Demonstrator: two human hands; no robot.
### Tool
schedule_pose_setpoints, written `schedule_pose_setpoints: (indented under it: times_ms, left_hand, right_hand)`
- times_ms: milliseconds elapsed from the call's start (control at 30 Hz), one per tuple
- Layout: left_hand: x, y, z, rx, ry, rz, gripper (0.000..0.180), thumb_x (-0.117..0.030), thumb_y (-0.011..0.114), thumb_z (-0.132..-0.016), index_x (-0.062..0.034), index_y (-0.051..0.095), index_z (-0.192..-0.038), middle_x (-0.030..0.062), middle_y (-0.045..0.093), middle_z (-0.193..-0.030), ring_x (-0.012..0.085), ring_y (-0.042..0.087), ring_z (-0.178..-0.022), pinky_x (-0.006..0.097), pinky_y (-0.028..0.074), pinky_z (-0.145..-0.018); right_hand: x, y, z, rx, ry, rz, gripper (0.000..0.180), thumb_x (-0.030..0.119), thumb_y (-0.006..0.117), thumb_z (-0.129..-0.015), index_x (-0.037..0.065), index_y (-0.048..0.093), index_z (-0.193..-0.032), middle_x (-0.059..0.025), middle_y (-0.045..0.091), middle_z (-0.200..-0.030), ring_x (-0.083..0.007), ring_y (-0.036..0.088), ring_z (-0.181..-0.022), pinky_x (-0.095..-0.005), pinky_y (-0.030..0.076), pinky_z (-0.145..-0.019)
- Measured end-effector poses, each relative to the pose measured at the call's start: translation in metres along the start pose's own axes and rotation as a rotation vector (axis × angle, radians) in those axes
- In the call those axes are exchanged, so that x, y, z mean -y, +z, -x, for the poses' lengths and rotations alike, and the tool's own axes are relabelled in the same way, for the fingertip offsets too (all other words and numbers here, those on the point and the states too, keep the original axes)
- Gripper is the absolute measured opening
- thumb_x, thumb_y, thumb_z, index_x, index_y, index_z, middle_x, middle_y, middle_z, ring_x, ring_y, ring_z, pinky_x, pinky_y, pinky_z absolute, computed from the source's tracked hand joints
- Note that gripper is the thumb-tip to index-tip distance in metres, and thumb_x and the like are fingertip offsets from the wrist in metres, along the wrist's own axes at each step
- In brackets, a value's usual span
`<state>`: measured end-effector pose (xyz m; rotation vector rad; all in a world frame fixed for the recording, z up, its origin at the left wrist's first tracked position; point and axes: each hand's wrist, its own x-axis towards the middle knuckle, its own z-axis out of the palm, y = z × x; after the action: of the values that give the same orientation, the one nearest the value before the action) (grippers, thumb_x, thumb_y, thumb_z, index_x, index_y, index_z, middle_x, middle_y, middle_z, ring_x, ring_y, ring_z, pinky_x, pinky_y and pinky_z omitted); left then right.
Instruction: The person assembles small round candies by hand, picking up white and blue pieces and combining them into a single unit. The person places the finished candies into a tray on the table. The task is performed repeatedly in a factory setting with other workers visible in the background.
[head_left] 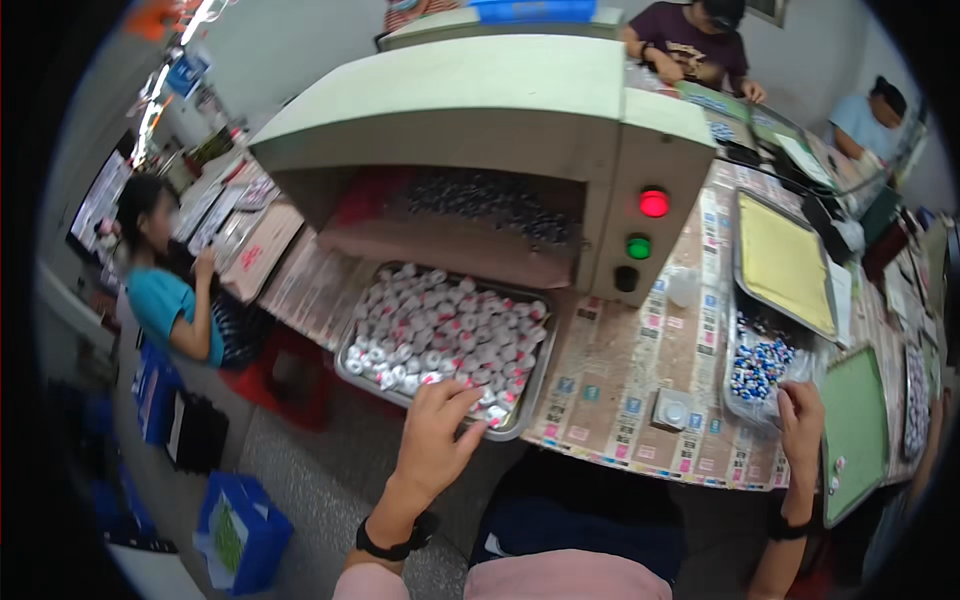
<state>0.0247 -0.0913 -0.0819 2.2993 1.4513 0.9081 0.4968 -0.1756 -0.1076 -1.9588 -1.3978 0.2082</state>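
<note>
My left hand [434,432] is over the near edge of a metal tray [352,372] filled with small white rounded pieces [440,330] that carry red-pink marks. Its thumb and fingers are apart, with nothing visibly held. At the right, my right hand [802,412] has its fingers closed at the edge of a clear plastic bag [800,368]. Small blue, white and dark beads [760,370] lie beside that bag in another tray [732,385]. The fingertips are partly hidden.
A cream machine [450,105] with red and green lights stands behind the white pieces, dark bits inside its opening. A small white block [675,410], a yellow-lined tray [785,260] and a green tray [858,440] are on the right. A person [175,290] sits left; others work at the back right.
</note>
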Motion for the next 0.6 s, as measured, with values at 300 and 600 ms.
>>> schedule_pose_setpoints:
  times_ms: [300, 600]
  left_hand:
    - [-0.011, 0.021, -0.016, 0.127, 0.039, -0.189, 0.032, -0.008, 0.072, -0.068, -0.005, 0.061, -0.097, 0.0097, 0.059, -0.091, 0.0292, 0.053, -0.089, 0.04, 0.041, -0.078]
    - [-0.004, 0.036, -0.016, -0.02, 0.05, -0.016, 0.021, 0.004, 0.065, -0.067, -0.0026, 0.058, -0.085, 0.0086, 0.054, -0.083, 0.0227, 0.054, -0.074, 0.034, 0.044, -0.067]
  right_hand:
    - [0.081, 0.025, 0.044, 0.293, 0.326, -0.78, 0.015, 0.005, 0.062, -0.086, -0.001, 0.062, -0.1, -0.0023, 0.063, -0.085, -0.0081, 0.058, -0.073, -0.0217, 0.047, -0.064]
    - [0.108, 0.034, 0.044, 0.402, 0.498, -1.065, 0.02, 0.002, 0.062, -0.086, -0.005, 0.062, -0.105, -0.0076, 0.065, -0.089, -0.014, 0.065, -0.083, -0.0244, 0.052, -0.075]
